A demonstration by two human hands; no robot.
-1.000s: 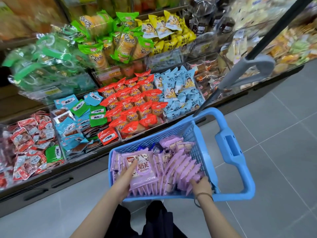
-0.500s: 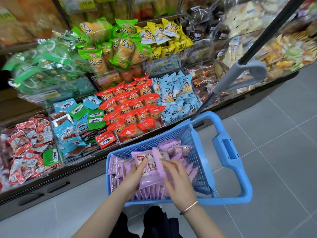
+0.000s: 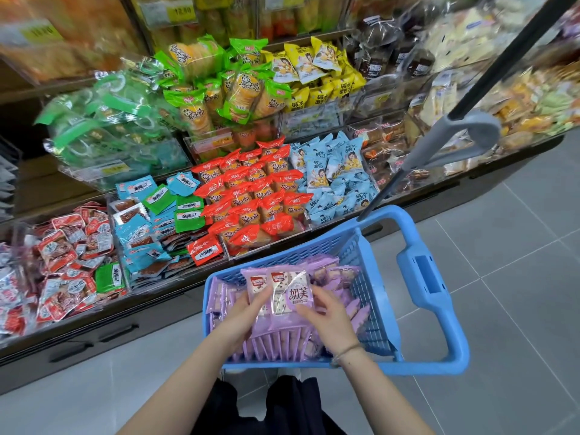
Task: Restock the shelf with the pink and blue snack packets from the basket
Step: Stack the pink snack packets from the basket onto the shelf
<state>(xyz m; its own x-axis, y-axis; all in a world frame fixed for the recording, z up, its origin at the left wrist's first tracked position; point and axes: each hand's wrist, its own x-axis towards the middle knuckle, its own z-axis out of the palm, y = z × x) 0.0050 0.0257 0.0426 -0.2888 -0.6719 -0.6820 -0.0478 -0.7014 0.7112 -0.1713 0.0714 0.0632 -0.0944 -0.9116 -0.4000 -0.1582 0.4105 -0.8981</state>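
Observation:
A blue plastic basket (image 3: pixel 417 296) stands on the floor in front of me, full of pink snack packets (image 3: pixel 279 343). Both hands are inside it. My left hand (image 3: pixel 243 312) and my right hand (image 3: pixel 326 312) grip a small stack of pink packets (image 3: pixel 290 291) between them, lifted slightly above the rest. A bracelet circles my right wrist. Light blue snack packets (image 3: pixel 335 180) lie in a shelf bin just beyond the basket.
The low shelf (image 3: pixel 94 328) holds bins of red packets (image 3: pixel 251 196), blue and green flat packs (image 3: pixel 157 215) and red-white packs (image 3: pixel 62 265). Green and yellow bags sit on the tier above. The basket's grey pull handle (image 3: pixel 467 133) leans up to the right. Grey tile floor (image 3: pixel 502 309) lies to the right.
My right hand moved from the basket's near right edge onto the packets, and both hands now lift a stack of pink packets slightly. The view tilted up towards the shelf.

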